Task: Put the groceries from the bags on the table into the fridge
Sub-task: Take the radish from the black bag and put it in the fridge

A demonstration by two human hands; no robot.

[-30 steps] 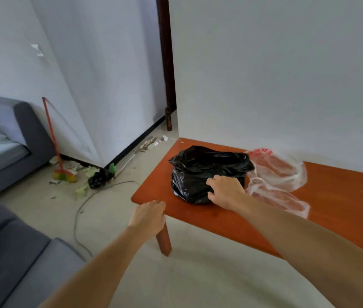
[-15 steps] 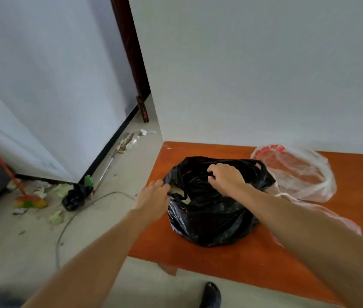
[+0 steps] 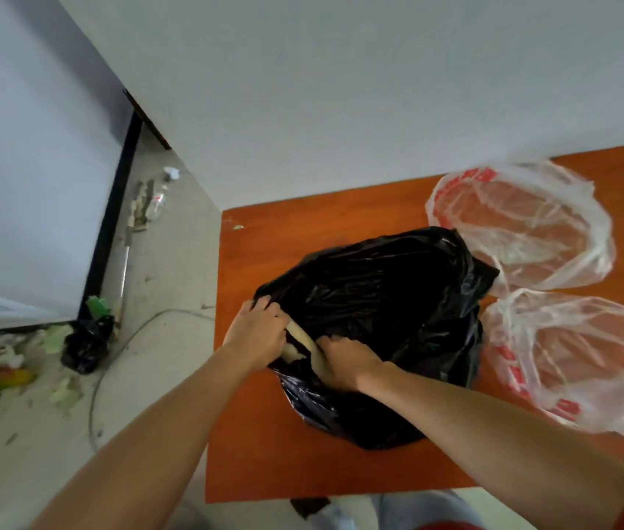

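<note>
Hands both clamped on black bag (image 3: 387, 323) mouth: left hand (image 3: 259, 334) and right hand (image 3: 345, 363) pinch opposite rim folds, likely to spread it open for access; pale item (image 3: 303, 344) shows between them. Bag sits near table (image 3: 260, 453) left edge. Two clear bags (image 3: 524, 227) beside it, toward right edge, look empty.

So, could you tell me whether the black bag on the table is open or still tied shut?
Open: both hands, left hand and right hand, grip the black bag at its mouth, where something pale shows between them.
</note>
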